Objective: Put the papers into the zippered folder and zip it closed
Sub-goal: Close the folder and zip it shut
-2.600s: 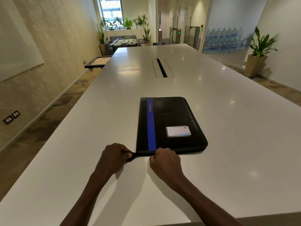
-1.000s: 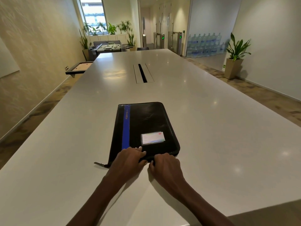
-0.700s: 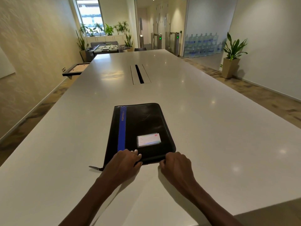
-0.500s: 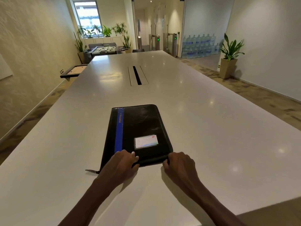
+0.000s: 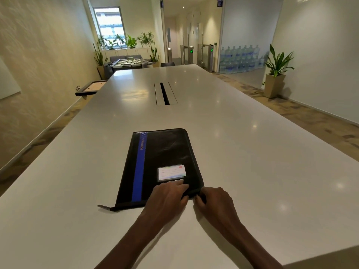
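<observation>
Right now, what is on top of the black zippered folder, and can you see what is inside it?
On the black zippered folder lie a white label card and the left hand's fingers. The right hand pinches its near right corner. The inside is covered; no papers show.

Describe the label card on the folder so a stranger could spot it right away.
On the long white table lies a black folder with a blue stripe down its left side. On the cover's near right part, just beyond the left hand's fingertips, sits the label card. It is the only pale patch on the dark cover, a small rectangle with a red mark in one corner.
</observation>
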`<state>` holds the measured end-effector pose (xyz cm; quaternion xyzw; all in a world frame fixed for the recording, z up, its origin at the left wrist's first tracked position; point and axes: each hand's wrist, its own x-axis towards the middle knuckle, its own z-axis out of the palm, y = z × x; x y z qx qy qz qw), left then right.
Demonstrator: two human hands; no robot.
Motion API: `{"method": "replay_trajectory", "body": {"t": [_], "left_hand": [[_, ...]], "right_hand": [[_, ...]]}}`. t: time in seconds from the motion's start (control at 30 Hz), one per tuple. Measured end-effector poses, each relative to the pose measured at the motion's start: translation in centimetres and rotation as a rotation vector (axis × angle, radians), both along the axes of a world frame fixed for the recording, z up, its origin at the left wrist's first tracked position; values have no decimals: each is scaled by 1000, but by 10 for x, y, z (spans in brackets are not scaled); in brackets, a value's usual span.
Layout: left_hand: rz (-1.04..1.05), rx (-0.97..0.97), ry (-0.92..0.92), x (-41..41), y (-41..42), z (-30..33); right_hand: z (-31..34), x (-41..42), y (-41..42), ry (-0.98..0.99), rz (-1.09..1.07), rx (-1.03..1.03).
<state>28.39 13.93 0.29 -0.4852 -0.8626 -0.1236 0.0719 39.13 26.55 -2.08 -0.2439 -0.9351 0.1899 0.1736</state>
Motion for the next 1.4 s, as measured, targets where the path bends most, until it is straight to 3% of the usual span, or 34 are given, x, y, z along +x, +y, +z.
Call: {"method": "replay_trajectory", "body": {"t": [0.47, 1.1, 1.23, 1.4], "left_hand": [[-197, -88, 110, -5, 3, 5], [-265, -43, 217, -6, 3, 4], [-139, -134, 49, -10, 9, 2], [39, 10, -123, -11, 28, 7]], "right_hand": [[0, -12, 21, -17, -140, 29], [7, -73, 82, -17, -23, 56], [8, -81, 93, 5, 36, -2], [7, -82, 105, 79, 141, -168]]}}
